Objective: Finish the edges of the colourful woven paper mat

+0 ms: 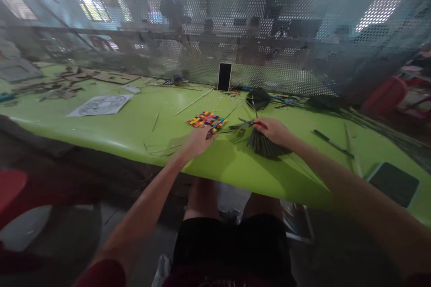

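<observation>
From the head view, the left hand [198, 140] lies on the bright green desk [134, 130], its fingertips touching the near edge of a small woven mat of many-coloured strips [207, 121]; whether its grip is closed on anything I cannot tell. The right hand [274, 131] has its grip closed on a red-handled tool [251, 123] and rests on a fanned bundle of dark thin strips [262, 145], just right of the mat. A black phone [224, 76] stands upright farther back.

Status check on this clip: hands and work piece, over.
Left hand on the colourful woven mat. Right hand gripping a red strip above dark strips. Nothing between hands.
</observation>
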Available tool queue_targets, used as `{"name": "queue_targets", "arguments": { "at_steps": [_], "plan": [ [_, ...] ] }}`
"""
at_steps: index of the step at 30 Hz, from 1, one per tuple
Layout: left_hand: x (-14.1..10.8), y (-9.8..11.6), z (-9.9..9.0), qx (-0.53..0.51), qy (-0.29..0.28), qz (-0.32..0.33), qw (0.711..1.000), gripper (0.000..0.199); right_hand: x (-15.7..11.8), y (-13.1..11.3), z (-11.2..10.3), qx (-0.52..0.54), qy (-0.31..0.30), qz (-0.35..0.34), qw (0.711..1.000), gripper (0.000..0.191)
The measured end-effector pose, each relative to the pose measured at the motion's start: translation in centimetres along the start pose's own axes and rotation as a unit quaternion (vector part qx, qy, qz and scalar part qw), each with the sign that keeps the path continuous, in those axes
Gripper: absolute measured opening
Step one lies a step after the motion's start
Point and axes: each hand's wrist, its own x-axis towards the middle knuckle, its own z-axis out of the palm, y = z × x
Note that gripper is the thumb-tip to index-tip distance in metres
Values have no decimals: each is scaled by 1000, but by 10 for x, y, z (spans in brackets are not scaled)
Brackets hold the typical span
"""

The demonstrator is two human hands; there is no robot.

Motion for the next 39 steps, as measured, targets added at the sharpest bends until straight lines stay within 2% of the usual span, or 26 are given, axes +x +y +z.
{"name": "queue_targets", "arguments": {
  "at_steps": [3, 6, 9, 12, 14, 17, 20, 23, 26, 29, 31, 34, 37, 39],
  "plan": [
    [0, 1, 2, -5, -3, 29, 1000, 29, 1, -5, -2, 54, 6, -52, 997, 36],
    [-1, 6, -5, -60, 18, 62, 996, 31, 15, -7, 6, 64, 26, -39, 997, 35],
    [-5, 12, -17, -107, 43, 72, 991, 32, 36, -3, 16, 3, -2, -2, 1000, 35],
    [-9, 13, -25, -137, 60, 54, 987, 30, 51, 6, 19, -7, -24, 59, 998, 21],
    [-10, 7, -28, -155, 78, 38, 984, 30, 53, 14, 19, -24, -26, 73, 997, 21],
    [-6, -7, -33, -185, 105, -9, 977, 32, 45, 23, 20, -70, -41, 64, 995, 26],
    [-2, -12, -39, -192, 119, -39, 973, 31, 32, 23, 22, -67, -42, 68, 995, 25],
    [-4, -4, -41, -122, 115, 34, 985, 32, 25, 19, 22, -65, -2, 158, 985, 19],
    [-11, 7, -35, -88, 86, 118, 985, 31, 27, 22, 19, -56, 51, 252, 965, 19],
    [-17, 6, -20, -92, 67, 139, 984, 29, 30, 30, 12, -42, 68, 278, 957, 22],
    [-18, -1, -9, -90, 71, 130, 985, 29, 29, 34, 8, -32, 67, 266, 961, 21],
    [-15, -12, -1, -91, 79, 95, 988, 30, 23, 34, -4, -34, 56, 210, 976, 20],
    [-9, -14, -5, -94, 63, 79, 991, 34, 15, 25, -26, -67, 45, 117, 990, 21],
    [-4, -11, -12, -93, 48, 87, 991, 37, 8, 11, -42, -104, -9, 51, 993, 23]
  ]
}}
